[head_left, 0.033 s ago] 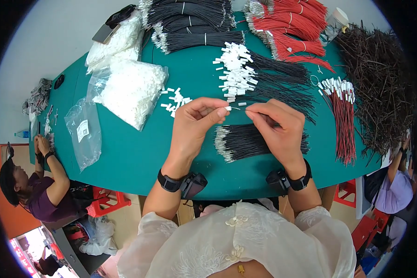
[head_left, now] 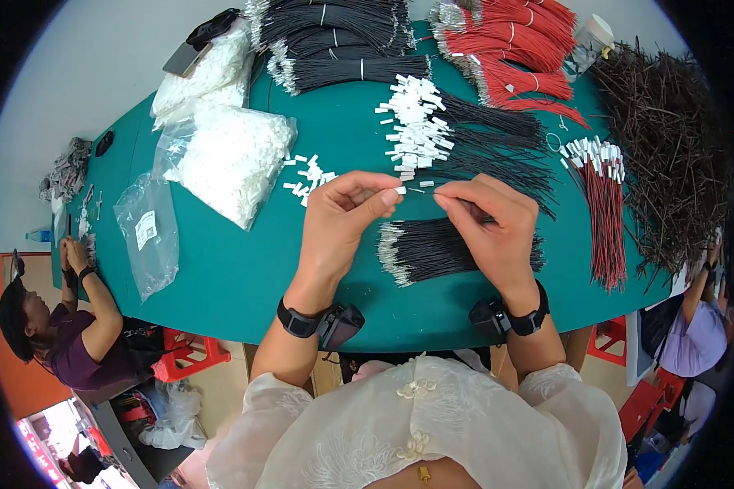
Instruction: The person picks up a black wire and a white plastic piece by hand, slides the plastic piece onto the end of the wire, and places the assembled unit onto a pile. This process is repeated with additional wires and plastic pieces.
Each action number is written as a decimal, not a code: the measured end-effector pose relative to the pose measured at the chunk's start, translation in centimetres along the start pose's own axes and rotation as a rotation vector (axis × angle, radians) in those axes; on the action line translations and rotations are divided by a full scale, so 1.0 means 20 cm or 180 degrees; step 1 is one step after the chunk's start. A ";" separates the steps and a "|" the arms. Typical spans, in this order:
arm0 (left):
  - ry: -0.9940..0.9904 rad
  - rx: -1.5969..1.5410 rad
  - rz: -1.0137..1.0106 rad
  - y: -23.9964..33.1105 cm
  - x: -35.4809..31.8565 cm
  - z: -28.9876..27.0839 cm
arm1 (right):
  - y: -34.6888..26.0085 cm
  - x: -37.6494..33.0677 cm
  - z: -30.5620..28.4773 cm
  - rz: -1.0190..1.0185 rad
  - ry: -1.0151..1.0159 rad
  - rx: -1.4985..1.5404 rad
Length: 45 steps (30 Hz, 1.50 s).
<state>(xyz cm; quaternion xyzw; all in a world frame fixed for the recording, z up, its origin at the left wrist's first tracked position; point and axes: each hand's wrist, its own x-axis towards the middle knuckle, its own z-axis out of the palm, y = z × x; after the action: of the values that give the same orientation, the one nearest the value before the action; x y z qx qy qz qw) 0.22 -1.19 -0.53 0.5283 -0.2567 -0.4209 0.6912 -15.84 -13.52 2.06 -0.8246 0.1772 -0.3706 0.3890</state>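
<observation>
Between thumb and forefinger, my left hand pinches a small white connector housing. Facing it across a small gap, my right hand pinches a thin wire whose metal-tipped end points left at the housing. Much of that wire is hidden by the fingers. One loose white housing lies just beyond the wire. Under my right hand rests a row of black wires, their silvery tips to the left. Farther off are black wires with white housings on their left ends.
Loose white housings lie left, beside a filled plastic bag and a flattened bag. Bundled black wires and red wires line the back. Housing-tipped red wires and a dark tangle sit right. A person works at left.
</observation>
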 end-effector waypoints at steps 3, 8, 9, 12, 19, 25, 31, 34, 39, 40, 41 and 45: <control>0.0030 0.0025 0.0015 0.00 0.00 0.00 | 0.00 0.00 -0.01 0.0065 0.0057 0.0001; 0.0021 0.0050 -0.0013 0.00 0.00 0.00 | 0.01 0.00 -0.01 0.0031 -0.0010 0.0008; 0.0034 0.0062 -0.0017 0.00 0.00 0.00 | 0.01 0.00 -0.01 0.0022 -0.0015 0.0006; -0.0005 0.0034 -0.0024 0.00 0.00 0.00 | 0.01 0.00 -0.01 -0.0005 -0.0037 -0.0004; -0.0070 0.0008 -0.0036 0.00 0.00 0.01 | 0.02 -0.01 0.00 -0.0192 -0.0060 -0.0158; -0.0065 0.0038 -0.0029 0.00 0.00 0.01 | 0.02 0.00 0.00 -0.0359 -0.0023 -0.0255; -0.0191 -0.0011 -0.0150 -0.02 0.00 -0.01 | 0.02 -0.01 0.00 0.0220 -0.0165 0.0182; -0.0177 -0.0037 -0.0150 -0.03 0.00 0.00 | 0.02 -0.02 0.01 0.0234 -0.0187 0.0258; -0.0123 0.0008 -0.0123 -0.03 0.00 0.01 | 0.04 -0.01 0.02 0.0242 -0.0141 0.0213; -0.0105 0.0042 -0.0097 -0.03 0.00 0.01 | 0.03 -0.02 0.02 0.0276 -0.0147 0.0247; -0.0087 0.0075 -0.0072 -0.03 0.00 0.01 | 0.03 -0.02 0.03 0.0311 -0.0153 0.0280; -0.0068 0.0045 -0.0161 -0.04 -0.01 0.02 | 0.01 -0.02 0.03 0.0354 -0.0183 0.0292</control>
<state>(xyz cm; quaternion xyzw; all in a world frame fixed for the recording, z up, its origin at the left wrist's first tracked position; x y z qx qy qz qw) -0.46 -1.35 -1.18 0.5350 -0.2536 -0.4420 0.6738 -15.62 -13.10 1.35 -0.8050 0.1943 -0.3323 0.4513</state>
